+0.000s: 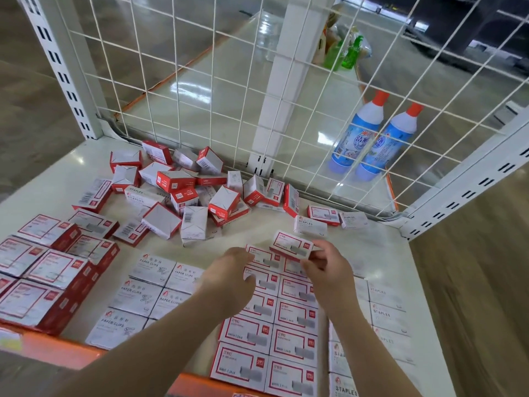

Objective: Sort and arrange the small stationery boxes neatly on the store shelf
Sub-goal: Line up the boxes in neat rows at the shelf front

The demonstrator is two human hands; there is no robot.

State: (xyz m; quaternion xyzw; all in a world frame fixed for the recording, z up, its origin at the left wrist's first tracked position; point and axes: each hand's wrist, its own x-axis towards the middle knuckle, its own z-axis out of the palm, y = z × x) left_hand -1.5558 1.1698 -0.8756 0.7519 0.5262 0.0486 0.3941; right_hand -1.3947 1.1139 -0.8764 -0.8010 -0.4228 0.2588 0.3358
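My right hand (323,263) pinches a small red-and-white box (292,244) just above the far end of two neat columns of matching red-bordered boxes (294,316). My left hand (232,275) hovers over the left column's far boxes with fingers loosely curled, holding nothing. White paper-clip boxes (148,293) lie in rows to the left. White staples boxes (386,313) form a column to the right. A jumbled heap of unsorted boxes (186,190) lies at the back of the shelf (372,253).
Stacks of larger red boxes (45,270) stand at the front left. A white wire grid (229,81) closes the shelf's back. Two blue bottles (372,138) stand behind it. The orange front edge (57,348) runs below. Loose boxes (323,214) lie at the back right.
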